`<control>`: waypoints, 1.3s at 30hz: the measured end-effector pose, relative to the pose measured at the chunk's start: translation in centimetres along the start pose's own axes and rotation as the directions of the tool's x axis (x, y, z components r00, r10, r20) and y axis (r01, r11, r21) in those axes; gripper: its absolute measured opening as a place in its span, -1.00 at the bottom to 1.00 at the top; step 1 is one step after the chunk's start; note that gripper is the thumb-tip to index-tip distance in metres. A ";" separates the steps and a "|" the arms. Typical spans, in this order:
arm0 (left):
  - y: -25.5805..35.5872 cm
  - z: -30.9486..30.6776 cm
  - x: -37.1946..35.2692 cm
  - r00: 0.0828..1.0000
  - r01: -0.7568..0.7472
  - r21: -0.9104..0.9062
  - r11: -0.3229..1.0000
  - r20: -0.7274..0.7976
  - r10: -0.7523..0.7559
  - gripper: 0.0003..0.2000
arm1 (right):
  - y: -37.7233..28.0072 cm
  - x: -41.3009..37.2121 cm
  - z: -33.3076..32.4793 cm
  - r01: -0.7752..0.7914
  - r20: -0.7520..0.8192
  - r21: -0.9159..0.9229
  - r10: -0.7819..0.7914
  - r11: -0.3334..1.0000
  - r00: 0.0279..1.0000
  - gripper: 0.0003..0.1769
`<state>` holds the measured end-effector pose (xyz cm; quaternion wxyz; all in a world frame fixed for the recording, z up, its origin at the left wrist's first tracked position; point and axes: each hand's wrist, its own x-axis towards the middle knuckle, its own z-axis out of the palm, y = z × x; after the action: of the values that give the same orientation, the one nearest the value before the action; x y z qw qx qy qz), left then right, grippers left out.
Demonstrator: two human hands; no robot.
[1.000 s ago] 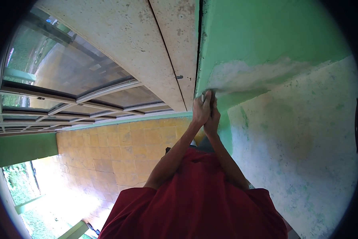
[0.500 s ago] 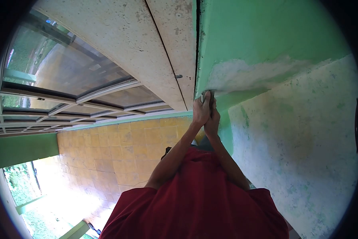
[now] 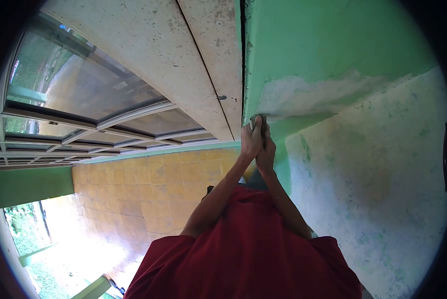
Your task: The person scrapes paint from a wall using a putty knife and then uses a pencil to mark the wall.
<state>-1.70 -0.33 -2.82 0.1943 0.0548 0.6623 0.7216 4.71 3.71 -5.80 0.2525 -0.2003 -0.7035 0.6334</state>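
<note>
Small hand tool (image 3: 263, 120) sits at the left end of the pale, rough strip (image 3: 303, 94) on the green wall (image 3: 343, 37), near the cream panel (image 3: 211, 55). I observe the left hand (image 3: 252, 142) and the right hand (image 3: 266, 154) set together around it, fingers (image 3: 257, 124) clamped on the tool; the right hand's grip is partly hidden, though it too appears closed. Judging by this posture, the step in hand is working the tool over the wall surface. For an even result, I would load both hands equally, hold the working face level with the wall and make short, overlapping strokes along the strip. Beside the dark gap (image 3: 243, 55) at the panel I would reduce force, since an edge there could catch or chip. I would also align the wrists with the forearms to limit twisting. Appearance: the tool shows dark grey above the knuckles, with a lighter grey part beside the left thumb, and looks compact and narrow. Its remainder is covered by the hands; I cannot determine whether it carries a blade or an abrasive face.
</note>
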 end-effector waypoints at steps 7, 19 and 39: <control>-0.6 -0.3 -0.6 0.999 -0.008 0.050 0.999 0.034 0.006 -0.47 | 0.0 -0.4 0.7 0.043 -0.100 0.050 -0.038 0.998 0.994 -0.62; 2.0 -0.3 -0.4 0.999 0.005 0.037 0.999 0.043 -0.007 -0.52 | -1.2 0.0 0.6 0.015 -0.051 0.043 -0.013 0.999 0.999 -0.61; 3.2 -0.3 -0.9 0.998 -0.048 0.072 0.996 0.055 0.044 -0.48 | -3.6 0.4 1.0 -0.014 -0.066 0.122 0.022 0.992 0.998 -0.66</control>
<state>-1.69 -1.10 0.44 0.1929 0.0963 0.6815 0.6994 3.94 2.73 -2.31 0.2822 -0.2123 -0.6530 0.6700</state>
